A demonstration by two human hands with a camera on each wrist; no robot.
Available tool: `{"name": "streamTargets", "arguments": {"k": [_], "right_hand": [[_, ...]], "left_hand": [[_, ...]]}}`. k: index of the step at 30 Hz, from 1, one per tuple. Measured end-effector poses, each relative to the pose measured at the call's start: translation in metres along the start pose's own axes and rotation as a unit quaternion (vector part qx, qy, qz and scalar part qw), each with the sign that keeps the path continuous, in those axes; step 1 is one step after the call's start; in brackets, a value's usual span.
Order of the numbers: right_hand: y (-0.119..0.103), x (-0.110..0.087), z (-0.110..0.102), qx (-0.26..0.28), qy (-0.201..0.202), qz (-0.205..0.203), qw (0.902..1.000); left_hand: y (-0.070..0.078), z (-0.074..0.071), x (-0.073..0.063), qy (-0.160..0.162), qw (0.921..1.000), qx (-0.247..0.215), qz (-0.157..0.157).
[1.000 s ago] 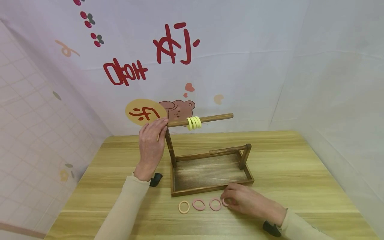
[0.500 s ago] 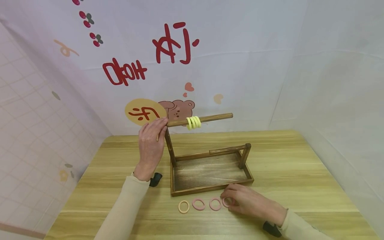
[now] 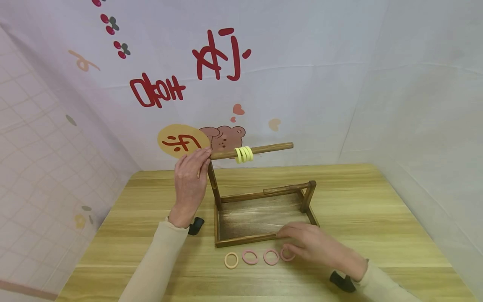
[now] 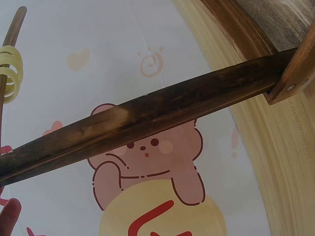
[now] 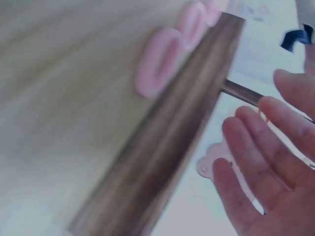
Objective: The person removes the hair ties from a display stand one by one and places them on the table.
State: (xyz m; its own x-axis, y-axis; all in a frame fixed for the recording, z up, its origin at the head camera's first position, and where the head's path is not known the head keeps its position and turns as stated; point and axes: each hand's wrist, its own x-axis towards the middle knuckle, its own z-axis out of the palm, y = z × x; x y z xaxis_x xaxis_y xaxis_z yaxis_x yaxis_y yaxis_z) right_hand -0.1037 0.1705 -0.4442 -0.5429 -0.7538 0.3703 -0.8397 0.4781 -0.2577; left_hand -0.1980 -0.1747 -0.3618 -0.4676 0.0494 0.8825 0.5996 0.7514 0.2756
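Note:
My left hand (image 3: 190, 178) grips the top of the tall left post (image 3: 213, 186) of a brown wooden stand, where a round rod (image 3: 273, 148) juts out to the right. Several yellow rings (image 3: 244, 154) hang together on that rod. My right hand (image 3: 313, 247) hovers over the front edge of the stand's tray (image 3: 245, 240), its fingers loosely spread and holding nothing. Just under its thumb lies a pink ring (image 3: 287, 260), partly covered. Two more pink rings (image 3: 271, 264) and a cream ring (image 3: 231, 267) lie in a row to its left.
The stand's short right post (image 3: 308, 197) carries a lower rod (image 3: 283, 189) pointing left. Behind the wooden table (image 3: 351, 197) hangs a printed white cloth (image 3: 302, 96). Black pieces (image 3: 342, 282) show at both wrists.
My right hand has lifted off the rightmost pink ring, its fingers spreading and moving up over the tray's front edge. That ring stays on the table. My left hand has not moved.

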Motion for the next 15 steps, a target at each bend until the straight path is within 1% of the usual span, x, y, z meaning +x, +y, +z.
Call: {"name": "streamTargets", "arguments": {"k": [4, 7, 10, 13, 15], "right_hand": [[0.0, 0.009, -0.009, 0.022, 0.048, -0.019, 0.9984], [0.001, 0.017, -0.016, 0.031, 0.089, -0.044, 0.9946], [0.002, 0.027, -0.024, 0.031, 0.121, -0.064, 0.9901], [0.002, 0.036, -0.033, 0.029, 0.142, -0.067, 0.9872], [0.002, 0.042, -0.039, 0.033, 0.15, -0.06, 0.9863]], "left_hand": [[0.0, 0.0, 0.0, -0.002, 1.0, 0.001, 0.0], [0.001, -0.001, 0.001, -0.002, 1.0, 0.001, 0.0], [0.002, -0.001, 0.001, -0.001, 1.0, 0.002, 0.001], [0.002, -0.002, 0.001, -0.003, 1.0, 0.004, 0.001], [0.002, -0.002, 0.001, -0.004, 1.0, 0.004, 0.001]]}}
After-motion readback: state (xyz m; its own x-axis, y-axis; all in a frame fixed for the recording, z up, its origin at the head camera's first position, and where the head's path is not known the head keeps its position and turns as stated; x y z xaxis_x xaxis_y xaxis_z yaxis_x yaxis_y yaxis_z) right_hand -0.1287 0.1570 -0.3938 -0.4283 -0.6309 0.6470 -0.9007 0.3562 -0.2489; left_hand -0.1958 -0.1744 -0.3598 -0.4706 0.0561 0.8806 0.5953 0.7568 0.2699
